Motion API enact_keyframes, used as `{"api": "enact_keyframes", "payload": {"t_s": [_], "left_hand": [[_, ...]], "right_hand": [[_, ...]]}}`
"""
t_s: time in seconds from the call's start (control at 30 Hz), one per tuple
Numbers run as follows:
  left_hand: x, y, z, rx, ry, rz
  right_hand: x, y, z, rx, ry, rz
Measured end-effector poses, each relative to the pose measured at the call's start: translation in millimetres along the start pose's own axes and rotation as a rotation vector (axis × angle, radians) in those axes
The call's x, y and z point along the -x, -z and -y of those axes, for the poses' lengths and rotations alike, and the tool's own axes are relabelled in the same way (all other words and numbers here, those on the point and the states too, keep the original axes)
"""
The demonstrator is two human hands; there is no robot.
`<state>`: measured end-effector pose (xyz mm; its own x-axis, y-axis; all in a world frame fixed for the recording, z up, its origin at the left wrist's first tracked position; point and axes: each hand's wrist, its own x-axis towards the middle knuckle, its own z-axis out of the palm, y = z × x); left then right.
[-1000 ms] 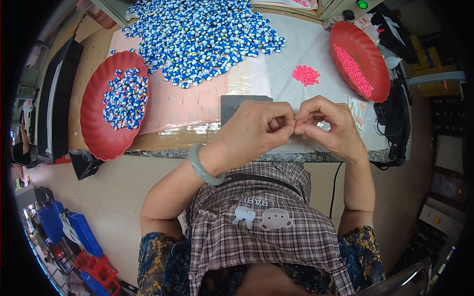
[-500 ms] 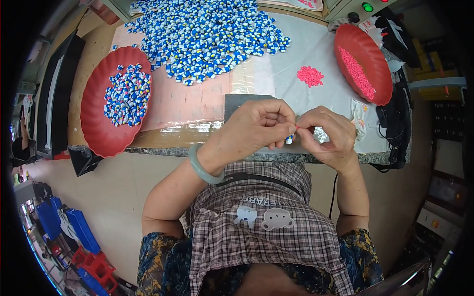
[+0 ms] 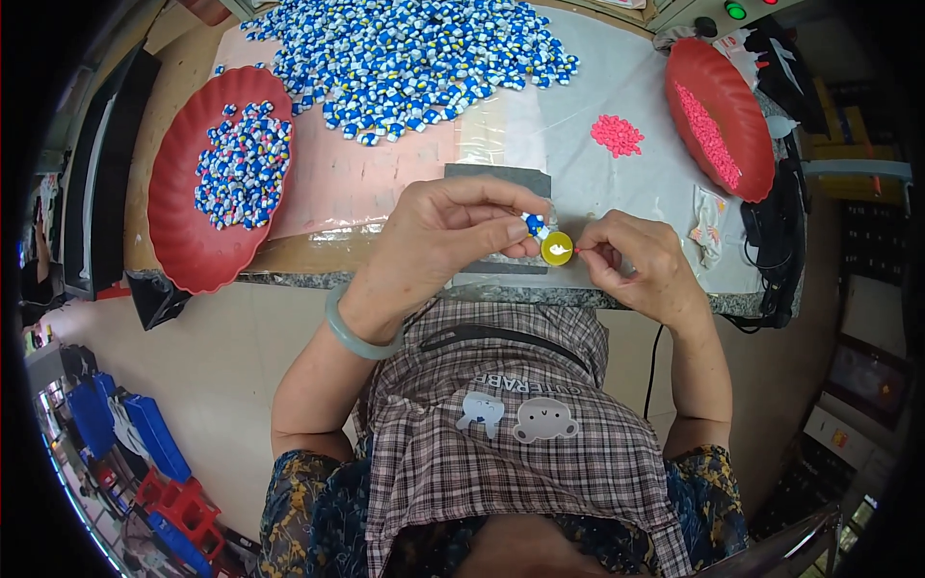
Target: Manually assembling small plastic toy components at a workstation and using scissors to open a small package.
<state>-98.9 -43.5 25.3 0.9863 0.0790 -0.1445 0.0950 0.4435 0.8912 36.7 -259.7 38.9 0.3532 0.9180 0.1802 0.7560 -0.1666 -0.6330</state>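
Observation:
My left hand, with a pale green bangle at its wrist, pinches a small blue-and-white figure piece between thumb and fingers. Just right of that piece is a small round yellow dish with a white paste in it. My right hand has thumb and forefinger closed on a tiny pink piece, held at the right rim of the dish. Behind and under the left hand lies a dark grey board, partly covered.
A large heap of blue-and-white pieces spreads over the back. At left stands a red scalloped bowl holding similar pieces. Right of centre lies a small pink pile, near another red bowl with pink bits. A crumpled wrapper lies at right.
My hands have moved apart, the left drawing back slightly with its blue-and-white piece. The yellow dish, hidden before, now shows between them. The view has shifted a little.

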Motion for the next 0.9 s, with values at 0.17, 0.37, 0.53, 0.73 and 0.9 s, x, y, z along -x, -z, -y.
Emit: {"api": "enact_keyframes", "payload": {"t_s": [0.17,0.37,0.53,0.73,0.9], "left_hand": [[2.9,-1.2,4.2,0.006,-0.040,-0.022],[4.9,-2.4,4.1,0.024,0.008,-0.030],[5.8,-11.5,2.1,-0.052,0.006,-0.049],[3.3,-19.4,19.7,-0.203,-0.206,-0.093],[1.8,-22.8,22.3,-0.269,-0.261,-0.094]], "right_hand": [[-3.3,-0.5,4.2,0.083,0.050,0.026],[-6.4,-1.0,8.2,0.159,0.124,0.033],[-2.9,2.6,8.9,0.084,0.056,0.005],[-2.1,-4.2,21.1,-0.228,-0.110,-0.235],[-3.5,-18.2,25.7,-0.315,-0.176,-0.301]]}}
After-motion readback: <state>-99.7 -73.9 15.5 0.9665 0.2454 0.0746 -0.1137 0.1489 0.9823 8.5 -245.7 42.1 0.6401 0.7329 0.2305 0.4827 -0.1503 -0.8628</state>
